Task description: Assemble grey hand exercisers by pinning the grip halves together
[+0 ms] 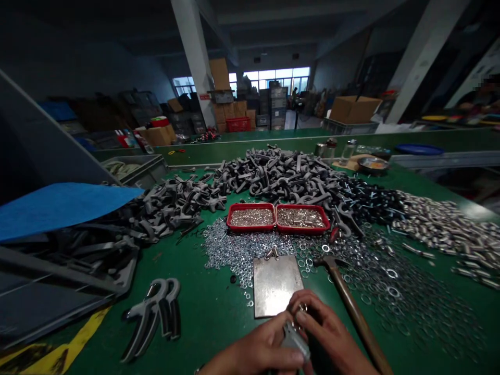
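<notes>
left hand (pixel 258 348) and right hand (pixel 326 325), fingers curled and gripping a grey metal clamp body (pixel 296 341) over the green workbench (pixel 219 323), near a steel plate (pixel 275 285) and wooden-handled hammer (pixel 353 310); beyond lie loose washers (pixel 242 247) and red trays (pixel 250 217) of small metal parts.

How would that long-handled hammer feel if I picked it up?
The hammer likely feels stiff and head-heavy: a metal head tops a long wooden handle. Pushed, it may snag on the loose steel washers around its head.
</notes>
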A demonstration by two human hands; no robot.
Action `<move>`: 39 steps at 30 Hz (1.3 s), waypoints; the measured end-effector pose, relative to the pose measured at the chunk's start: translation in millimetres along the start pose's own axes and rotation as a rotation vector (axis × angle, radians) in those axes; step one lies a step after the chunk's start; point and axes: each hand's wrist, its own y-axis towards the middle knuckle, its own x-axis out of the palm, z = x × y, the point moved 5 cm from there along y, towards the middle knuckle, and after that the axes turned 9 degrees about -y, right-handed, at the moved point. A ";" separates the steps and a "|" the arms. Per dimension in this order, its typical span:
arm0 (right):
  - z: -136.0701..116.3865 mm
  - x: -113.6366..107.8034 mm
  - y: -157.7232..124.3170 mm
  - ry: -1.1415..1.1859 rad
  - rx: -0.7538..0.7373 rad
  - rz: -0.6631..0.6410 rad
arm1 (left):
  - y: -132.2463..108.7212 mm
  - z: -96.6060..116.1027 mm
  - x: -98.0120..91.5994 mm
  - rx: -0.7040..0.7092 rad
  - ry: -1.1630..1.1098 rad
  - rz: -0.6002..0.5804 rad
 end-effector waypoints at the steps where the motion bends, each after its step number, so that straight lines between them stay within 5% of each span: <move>1: 1.8 -6.6 -6.4 -0.100 -0.020 -0.012 | 0.2 -0.9 -2.8 0.010 -0.001 0.051; 6: 35.0 -62.8 -51.1 -0.903 -0.087 0.039 | -7.8 23.0 -32.5 0.266 0.078 0.457; 10: 56.7 -84.0 -62.1 -1.247 -0.153 -0.021 | -8.5 53.2 -42.1 0.309 0.179 0.458; 14: 42.6 -72.9 -44.4 -1.032 -0.164 -0.033 | 0.6 62.1 -44.1 0.325 0.300 0.527; 18: 18.8 -42.3 -16.8 -0.390 0.047 0.047 | 1.9 57.2 -32.9 0.443 0.420 0.705; 22: 8.7 9.5 8.2 0.338 0.238 0.011 | 0.4 58.3 -10.1 0.576 0.562 0.659; 28: 11.4 44.2 16.8 0.822 0.377 -0.072 | -2.1 57.3 -17.8 0.572 0.752 0.704; 32: 11.7 43.2 12.3 0.775 0.369 -0.101 | 0.0 52.7 -18.4 0.568 0.792 0.708; 35: 6.1 32.2 9.6 0.463 0.248 -0.017 | -1.5 54.3 -10.8 0.557 0.742 0.752; 39: -19.5 11.4 4.8 -0.214 -0.235 0.186 | -8.1 60.2 -0.5 0.518 0.612 0.769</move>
